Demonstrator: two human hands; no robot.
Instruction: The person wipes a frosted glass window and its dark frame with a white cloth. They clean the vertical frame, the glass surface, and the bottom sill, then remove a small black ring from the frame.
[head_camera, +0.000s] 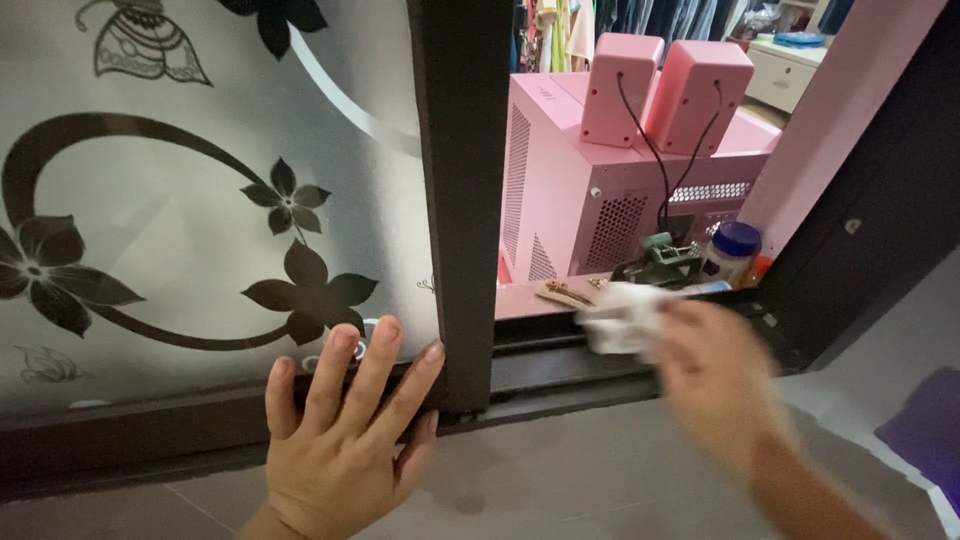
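Left hand (345, 440): we pressed it flat, fingers spread, on the dark window frame (462, 200).
Right hand (715, 375): blurred, we clutched a crumpled white cloth (622, 318) on the sill track.
Beyond: pink boxy computer case (590, 190), two pink speakers (660, 90), blue-lidded jar (730, 252).
Left: frosted floral glass pane (200, 200).

The left hand (345, 440) lies flat, fingers spread, on the dark frame of the frosted, flower-patterned sliding window (200, 200). The blurred right hand (715, 375) presses a crumpled white cloth (622, 318) on the dark window track (560, 355).
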